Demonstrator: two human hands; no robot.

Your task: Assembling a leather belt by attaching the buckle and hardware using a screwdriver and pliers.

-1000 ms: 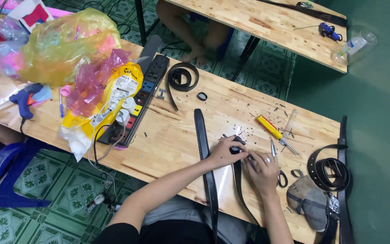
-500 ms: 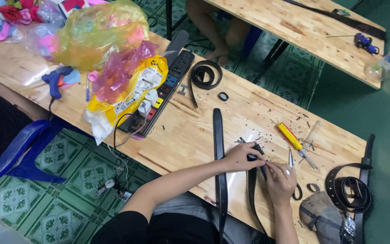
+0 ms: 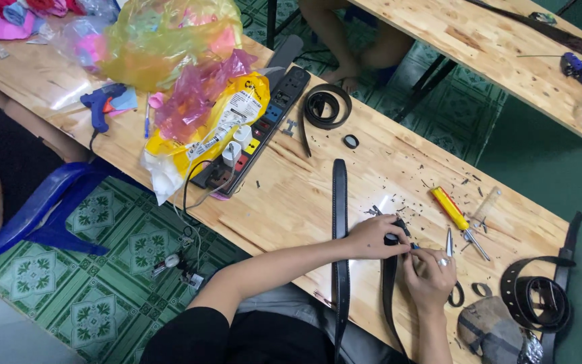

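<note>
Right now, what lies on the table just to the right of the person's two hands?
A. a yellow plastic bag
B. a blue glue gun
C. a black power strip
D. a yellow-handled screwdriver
D: the yellow-handled screwdriver lies on the wooden table just right of the left hand and right hand, which hold a black belt.

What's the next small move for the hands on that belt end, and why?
Probably keep the left hand pressing the black belt strap flat while the right hand nudges the small tool at the strap's end. Both hands already meet there, the strap hangs off the table edge, and black scraps lie around the spot. What the right hand's grip holds is too small to tell.
</note>
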